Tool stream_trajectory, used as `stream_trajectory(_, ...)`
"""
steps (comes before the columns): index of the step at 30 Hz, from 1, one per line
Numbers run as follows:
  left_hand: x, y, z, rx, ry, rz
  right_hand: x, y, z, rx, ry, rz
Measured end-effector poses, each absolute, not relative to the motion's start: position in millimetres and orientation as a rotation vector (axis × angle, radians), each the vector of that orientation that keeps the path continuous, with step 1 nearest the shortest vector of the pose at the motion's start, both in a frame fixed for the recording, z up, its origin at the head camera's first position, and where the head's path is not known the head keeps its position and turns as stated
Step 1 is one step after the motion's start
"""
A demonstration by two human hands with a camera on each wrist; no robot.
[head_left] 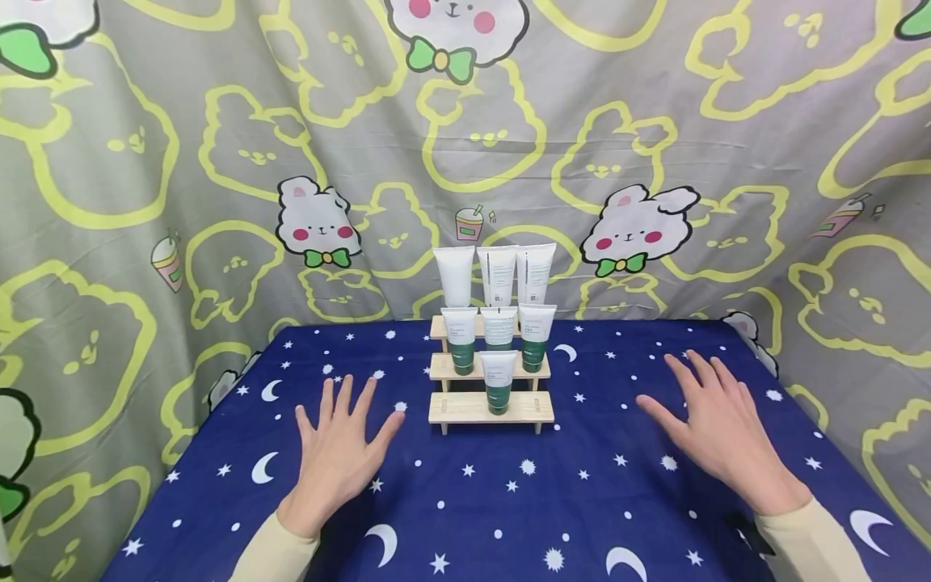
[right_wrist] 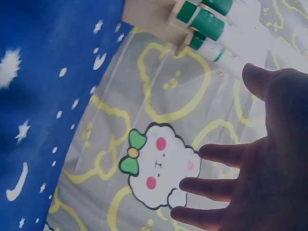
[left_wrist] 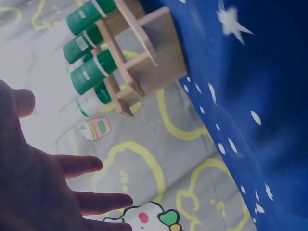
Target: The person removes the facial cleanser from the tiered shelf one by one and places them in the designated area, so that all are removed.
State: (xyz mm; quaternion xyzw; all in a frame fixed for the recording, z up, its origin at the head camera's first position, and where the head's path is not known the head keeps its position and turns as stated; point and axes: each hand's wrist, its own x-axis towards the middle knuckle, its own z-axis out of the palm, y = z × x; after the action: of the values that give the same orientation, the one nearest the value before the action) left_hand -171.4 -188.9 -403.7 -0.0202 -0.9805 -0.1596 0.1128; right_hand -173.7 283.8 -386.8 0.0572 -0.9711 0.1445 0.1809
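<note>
My left hand [head_left: 336, 453] is held with fingers spread, left of a small stepped wooden stand [head_left: 445, 408], and holds nothing. On the right side, my right hand [head_left: 720, 424] is likewise spread and apart from everything. One white and green squeeze tube [head_left: 498, 382] stands cap down on the lowest step. The middle step bears three similar tubes, among them a right one [head_left: 535, 335]. Three taller, mostly white tubes, such as the left one [head_left: 455, 276], stand on the top step. Both wrist views show the spread left fingers [left_wrist: 103, 199] and right fingers [right_wrist: 207, 188].
A dark blue cloth [head_left: 494, 501] with white stars and moons covers the table. Behind it and along both sides hangs a grey curtain [head_left: 393, 162] with yellow bear outlines and white rabbit faces.
</note>
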Motion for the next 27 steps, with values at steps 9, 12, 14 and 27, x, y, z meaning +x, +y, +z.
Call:
stream_trajectory(9,-180.9,-183.4,-394.9,-0.128,-2.833,-0.57,-181.3,268.2,-361.6,0.254,-2.672,0.555)
stream_trajectory(12,-185.3,-181.0,-391.5,-0.153,-2.804,-0.618,-184.7,262.4,-353.7,0.266,-2.65,0.602)
stream_trajectory(14,-188.9,-178.8,-389.1,-0.167,-2.785,-0.651,-186.8,258.7,-348.4,0.262,-2.638,0.627)
stream_trajectory(27,-216.3,-159.7,-381.0,-0.197,-2.707,-0.993,-215.7,239.3,-327.5,0.243,-2.55,0.805)
